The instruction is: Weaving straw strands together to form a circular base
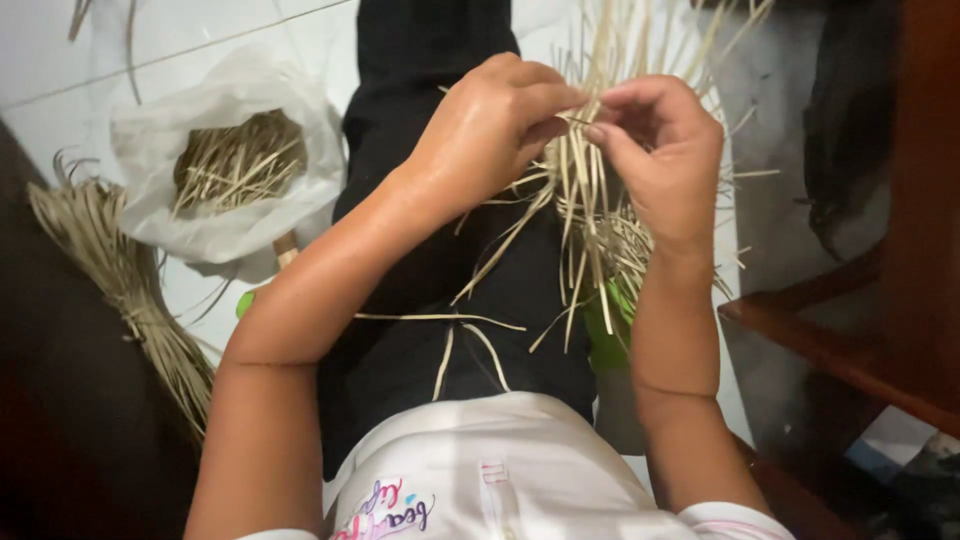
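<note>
A crumpled white plastic bag [225,150] lies open on the floor at ten o'clock, holding pale dry straw pieces [238,160].

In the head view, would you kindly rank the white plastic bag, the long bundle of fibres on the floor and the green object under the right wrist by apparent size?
1. White plastic bag and long bundle of fibres: too alike to rank.
2. Green object: smallest, though partly hidden.

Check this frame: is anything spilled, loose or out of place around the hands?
A few loose strips lie scattered on the dark lap, apart from the bundle of strips that the left hand and right hand work. Nothing else stands out.
</note>
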